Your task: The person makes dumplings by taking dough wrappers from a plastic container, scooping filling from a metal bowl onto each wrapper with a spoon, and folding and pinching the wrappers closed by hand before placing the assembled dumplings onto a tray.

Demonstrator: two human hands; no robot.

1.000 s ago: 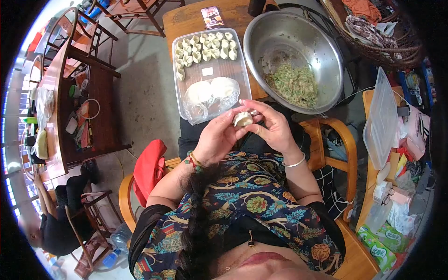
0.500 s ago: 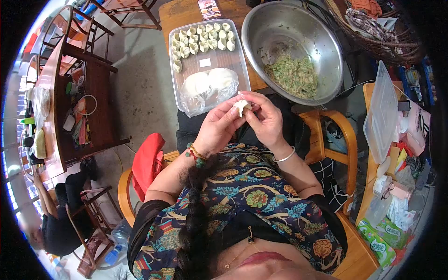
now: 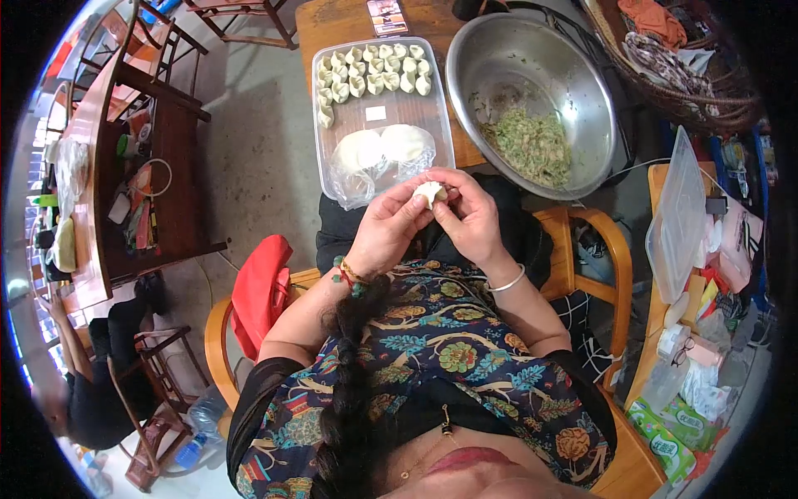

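Observation:
Between the fingertips of both hands is a small pale dumpling (image 3: 431, 193), held above my lap. My left hand (image 3: 387, 226) pinches it from one side, and my right hand (image 3: 470, 218) presses its other edge. Just beyond my hands lies a clear plastic tray (image 3: 385, 116) with rows of folded dumplings (image 3: 376, 83) at its far end. Stacks of round white wrappers (image 3: 384, 147), partly under thin plastic film, rest at the tray's near end. A large metal bowl (image 3: 592, 125) to the right holds a green, shredded filling (image 3: 532, 148).
A small printed card (image 3: 387, 17) lies on the wooden table (image 3: 332, 23) behind the tray. On the right, a shelf bears a clear lid (image 3: 675, 220) and packets. A wicker basket (image 3: 665, 100) stands far right. Another person (image 3: 104, 391) sits at left by a second table.
The view has shifted slightly, so the tray and bowl appear a little lower and farther right. Both hands stay on the dumpling, with the fingers slightly shifted around its edge.

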